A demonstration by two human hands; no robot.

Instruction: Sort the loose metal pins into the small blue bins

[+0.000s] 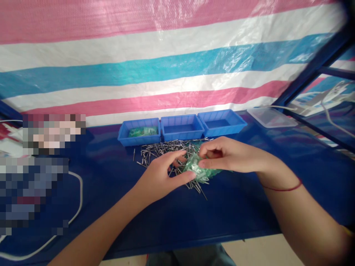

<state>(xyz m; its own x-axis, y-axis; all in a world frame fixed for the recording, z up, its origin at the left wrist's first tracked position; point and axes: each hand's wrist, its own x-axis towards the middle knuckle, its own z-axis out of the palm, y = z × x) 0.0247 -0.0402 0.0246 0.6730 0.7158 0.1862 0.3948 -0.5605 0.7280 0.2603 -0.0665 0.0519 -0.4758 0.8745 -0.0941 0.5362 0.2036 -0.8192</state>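
Note:
A loose pile of silvery pop rivets (158,150) lies on the blue table. Over its right part is a crumpled, see-through green plastic bag (198,170). My right hand (226,155) pinches the bag between thumb and curled fingers. From the left, my left hand (168,171) reaches over the rivets with thumb and fingers apart. Its thumb tip rests at the bag's near edge, while its fingertips are partly hidden above the pile. Whether anything is inside the bag I cannot tell.
Three blue bins stand in a row behind the pile: a left bin (138,140) with green plastic bags (142,131), a middle bin (181,135) and a right bin (223,127). A clear plastic lid (273,117) lies right. A white cable (81,192) curves at left, near a blurred-out person.

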